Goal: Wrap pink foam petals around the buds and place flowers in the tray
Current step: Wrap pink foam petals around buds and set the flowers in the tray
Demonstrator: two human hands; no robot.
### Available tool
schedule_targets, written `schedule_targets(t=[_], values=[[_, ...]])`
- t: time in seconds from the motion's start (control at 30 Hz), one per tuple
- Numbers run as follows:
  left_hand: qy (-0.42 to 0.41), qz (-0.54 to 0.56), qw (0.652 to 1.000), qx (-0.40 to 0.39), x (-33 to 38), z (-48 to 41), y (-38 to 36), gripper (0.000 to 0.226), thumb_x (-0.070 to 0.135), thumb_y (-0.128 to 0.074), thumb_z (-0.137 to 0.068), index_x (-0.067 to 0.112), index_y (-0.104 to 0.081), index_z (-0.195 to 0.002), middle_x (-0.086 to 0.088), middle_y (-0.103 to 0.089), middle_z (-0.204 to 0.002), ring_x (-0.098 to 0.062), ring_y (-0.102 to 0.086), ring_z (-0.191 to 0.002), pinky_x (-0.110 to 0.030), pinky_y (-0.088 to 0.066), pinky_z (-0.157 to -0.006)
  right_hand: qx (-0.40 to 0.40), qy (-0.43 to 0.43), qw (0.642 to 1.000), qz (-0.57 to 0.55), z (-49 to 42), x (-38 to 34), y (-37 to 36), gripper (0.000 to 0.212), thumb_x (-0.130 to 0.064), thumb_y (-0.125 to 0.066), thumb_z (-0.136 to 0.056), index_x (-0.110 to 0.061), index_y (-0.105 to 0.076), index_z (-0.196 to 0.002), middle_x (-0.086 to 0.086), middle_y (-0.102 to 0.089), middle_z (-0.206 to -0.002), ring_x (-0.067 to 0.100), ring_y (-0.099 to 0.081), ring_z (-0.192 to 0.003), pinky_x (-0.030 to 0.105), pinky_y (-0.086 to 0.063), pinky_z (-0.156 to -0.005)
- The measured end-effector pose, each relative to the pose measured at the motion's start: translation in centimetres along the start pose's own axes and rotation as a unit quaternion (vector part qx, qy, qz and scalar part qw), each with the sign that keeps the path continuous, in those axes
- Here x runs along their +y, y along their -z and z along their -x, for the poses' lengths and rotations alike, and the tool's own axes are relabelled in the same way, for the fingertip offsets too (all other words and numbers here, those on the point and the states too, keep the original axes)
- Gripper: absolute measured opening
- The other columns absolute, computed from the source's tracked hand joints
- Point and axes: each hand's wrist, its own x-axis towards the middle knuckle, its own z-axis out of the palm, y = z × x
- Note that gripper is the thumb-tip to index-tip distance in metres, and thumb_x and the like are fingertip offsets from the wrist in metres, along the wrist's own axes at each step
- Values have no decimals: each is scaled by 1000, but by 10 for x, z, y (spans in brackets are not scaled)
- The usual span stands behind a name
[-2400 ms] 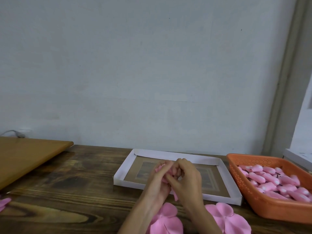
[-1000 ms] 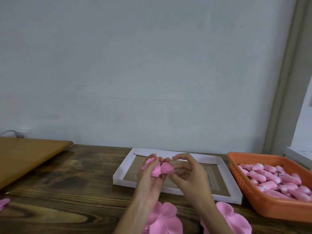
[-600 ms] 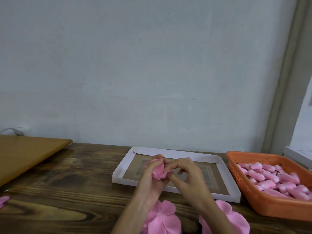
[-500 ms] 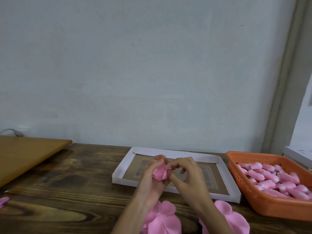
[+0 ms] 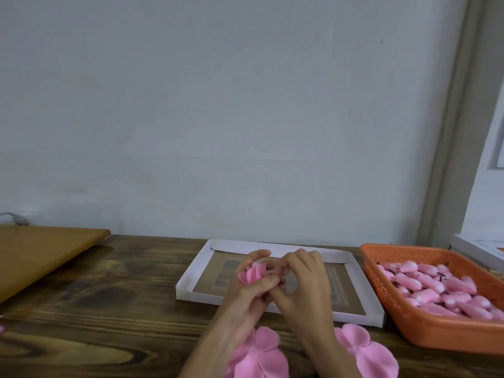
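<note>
Pink flower is pinched by the left hand, the right hand pinching its right side, tray just beyond.

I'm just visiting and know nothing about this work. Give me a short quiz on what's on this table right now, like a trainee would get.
1. True or false: flat pink petal pieces lie on the table nearer the person than the white tray.
2. What do the left hand and right hand hold between them? A scissors; B a part-wrapped pink flower; C a glue stick.
3. Fill in: the loose buds lie in the orange ____.
Key: 1 true; 2 B; 3 basket.
</note>
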Motion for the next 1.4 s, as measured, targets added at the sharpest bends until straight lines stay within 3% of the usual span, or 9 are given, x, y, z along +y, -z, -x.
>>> schedule_targets(t=[0.17, 0.33, 0.43, 0.63, 0.73, 0.87, 1.0, 1.23, 1.4], values=[[-19, 15, 1000, -2, 5, 1, 0, 55, 0, -93, -61, 19, -76, -110, -16, -69, -97, -23, -67, -79, -32, -59, -73, -4, -18, 993, -114, -6, -3, 9, 17, -30, -75, -77, -37, -65, -88, -16, -59, -91, 13, -55, -90, 16, -40, -74], [-19, 7, 1000, -22, 8, 2, -5, 54, 3, -95, -64, 18, -75, -112, -13, -68, -93, -23, -70, -90, -34, -60, -77, -93, -131, 937, -311, -15, 2, 24, 20, -2, -83, -82, -18, -74, -91, 0, -71, -92, 25, -63, -90, 37, -52, -77], [-8, 26, 1000, -16, 9, 3, -6, 47, -5, -81, -68, 13, -76, -111, -19, -71, -98, -30, -73, -88, -34, -62, -74, -92, -171, 904, -380, -19, 5, 32, 21, 2, -72, -92, -18, -77, -89, 5, -72, -90, 22, -67, -89, 28, -55, -76], [38, 38, 998, -13, 13, 6, -3, 53, 3, -74, -69, 10, -74, -121, -23, -72, -117, -38, -74, -99, -36, -63, -74, -124, -72, 962, -231, -21, 10, 36, 32, -13, -66, -101, -42, -79, -99, -8, -62, -96, 17, -63, -94, 21, -48, -75], [56, 34, 998, -12, 14, 8, -2, 54, 6, -70, -71, 10, -72, -125, -24, -70, -127, -39, -73, -109, -40, -63, -80, -181, -34, 974, -132, -20, 10, 40, 28, -35, -56, -93, -51, -76, -104, -17, -46, -98, 16, -54, -99, 18, -46, -78], [89, 39, 995, -35, 15, 9, -1, 53, 3, -60, -79, 11, -68, -131, -28, -66, -133, -45, -67, -120, -41, -63, -82, -208, 11, 977, -44, -18, 10, 42, 37, -36, -52, -84, -54, -72, -109, -21, -38, -107, 5, -45, -111, 8, -39, -87], [113, 57, 991, -52, 15, 8, 1, 58, 1, -51, -82, 9, -64, -137, -28, -62, -141, -48, -63, -125, -43, -62, -84, -191, 42, 980, 49, -16, 12, 38, 37, -30, -66, -81, -53, -71, -110, -19, -38, -108, 2, -37, -105, 27, -41, -87], [144, 85, 982, -89, 16, 10, -2, 58, -1, -51, -82, 6, -62, -139, -31, -55, -146, -53, -58, -130, -49, -60, -90, -196, 34, 979, 38, -17, 10, 37, 19, -34, -77, -77, -44, -79, -93, -15, -48, -107, -4, -36, -108, 35, -44, -84], [159, 102, 976, -105, 16, 10, -2, 59, 0, -56, -82, 5, -61, -140, -31, -56, -146, -53, -59, -128, -50, -61, -86, -244, -6, 970, 0, -19, 12, 42, 19, -24, -82, -75, -39, -79, -87, -16, -50, -109, -1, -39, -113, 19, -38, -89]])
